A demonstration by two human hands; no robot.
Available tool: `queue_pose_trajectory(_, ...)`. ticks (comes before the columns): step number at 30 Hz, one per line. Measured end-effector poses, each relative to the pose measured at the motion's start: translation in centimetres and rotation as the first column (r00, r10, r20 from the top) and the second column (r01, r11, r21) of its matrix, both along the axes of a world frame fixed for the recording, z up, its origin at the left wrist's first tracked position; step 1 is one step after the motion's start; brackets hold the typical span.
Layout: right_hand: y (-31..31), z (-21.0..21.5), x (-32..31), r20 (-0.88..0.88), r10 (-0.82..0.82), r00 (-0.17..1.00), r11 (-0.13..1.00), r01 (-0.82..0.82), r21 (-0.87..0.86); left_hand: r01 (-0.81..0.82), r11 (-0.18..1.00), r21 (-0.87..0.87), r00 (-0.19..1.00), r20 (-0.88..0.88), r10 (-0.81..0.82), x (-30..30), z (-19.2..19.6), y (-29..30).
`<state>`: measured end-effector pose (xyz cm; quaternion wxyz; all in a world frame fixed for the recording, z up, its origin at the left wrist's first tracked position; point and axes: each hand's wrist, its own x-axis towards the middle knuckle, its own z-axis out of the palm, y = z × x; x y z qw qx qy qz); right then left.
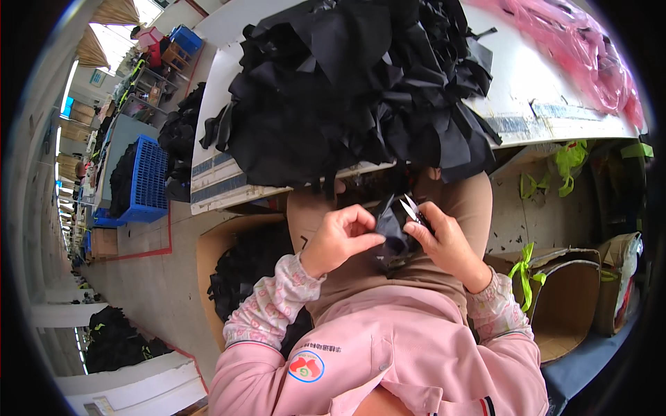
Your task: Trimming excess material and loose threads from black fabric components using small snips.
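Note:
Over my lap, my left hand pinches a small piece of black fabric between thumb and fingers. My right hand is closed around a pair of thread snips, whose pointed silver blades angle up and left, close to the fabric piece. How far the blades are parted is hard to make out. Just beyond my hands, a large heap of black fabric pieces covers much of the white table and hangs over its near edge.
Crumpled pink plastic sheeting lies on the table's right. A cardboard box with black pieces stands at my left, and open cardboard boxes at my right. Neon yellow-green strips hang there. Farther left is a blue crate.

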<state>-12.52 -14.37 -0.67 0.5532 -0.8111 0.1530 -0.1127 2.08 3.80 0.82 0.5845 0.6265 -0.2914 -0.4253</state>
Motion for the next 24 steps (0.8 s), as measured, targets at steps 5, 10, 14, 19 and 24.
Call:
queue_pose_trajectory(5, -1.6, -1.2, -0.4, -0.016, -0.035, 0.999, 0.999, 0.034, -0.032, 0.008, 0.889, 0.457, 0.785, 0.548, -0.289, 6.3, -4.3, 12.0)
queue_pose_trajectory(10, -4.1, 0.2, 4.7, 0.276, -0.212, 0.937, 0.973, 0.228, -0.026, 0.219, 0.08, 0.973, 0.614, -0.074, -0.786, 6.1, -16.4, 31.7)
queue_pose_trajectory(14, -6.7, 4.3, 12.1, 0.474, -0.29, 0.831, 0.951, 0.304, 0.049, 0.364, 0.01, 0.931, 0.521, -0.195, -0.831, 3.3, -19.9, 34.6)
queue_pose_trajectory(19, -8.5, 9.8, 18.8, 0.339, -0.328, 0.882, 0.933, 0.358, -0.029, 0.164, 0.772, 0.614, 0.943, 0.133, -0.306, 5.5, -8.3, 17.2)
queue_pose_trajectory(24, -1.6, 11.7, 12.1, 0.544, 0.114, 0.831, 0.983, -0.173, 0.058, 0.017, 0.974, -0.228, 0.882, -0.455, -0.122, 7.1, -2.7, 5.9)
